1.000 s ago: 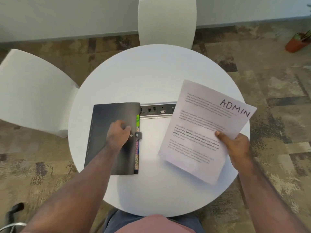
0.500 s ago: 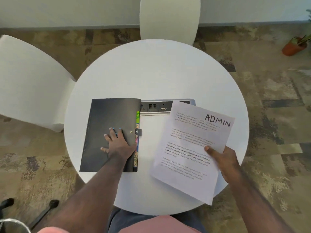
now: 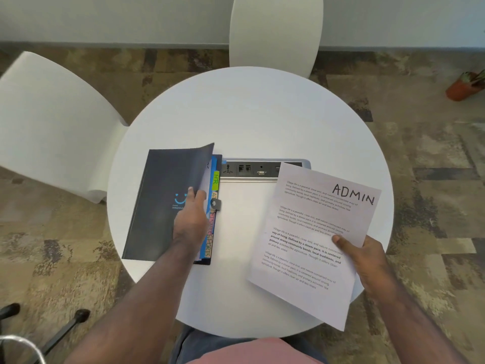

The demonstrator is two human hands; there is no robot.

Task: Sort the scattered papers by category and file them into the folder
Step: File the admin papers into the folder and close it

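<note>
Head view, looking down on a round white table (image 3: pixel 249 122). Item: dark folder (image 3: pixel 160 203), lying on the table's left half, front cover lifted at its right edge and bowed upward, a blue smile logo on the cover. Coloured index tabs (image 3: pixel 213 219) show along the folder's right side, the top one green and lettered "HR"; a small grey clasp sits just beside them. Item: left hand (image 3: pixel 191 219), fingers curled under the raised cover edge, thumb on top, gripping the cover. Item: printed sheet (image 3: pixel 309 232), headed "ADMIN" in black marker, held tilted over the table's right half, apart from the folder. Item: right hand (image 3: pixel 364 261), pinching the sheet at its right edge, thumb on the printed face. Item: recessed socket panel (image 3: pixel 252 169) at the table's centre, between folder and sheet, its right end hidden behind the sheet. Surroundings: two white chairs, one far side (image 3: pixel 275 30), one left (image 3: pixel 49 122); patterned brown carpet (image 3: pixel 433 179); a potted plant (image 3: pixel 465 84) at the right edge.
</note>
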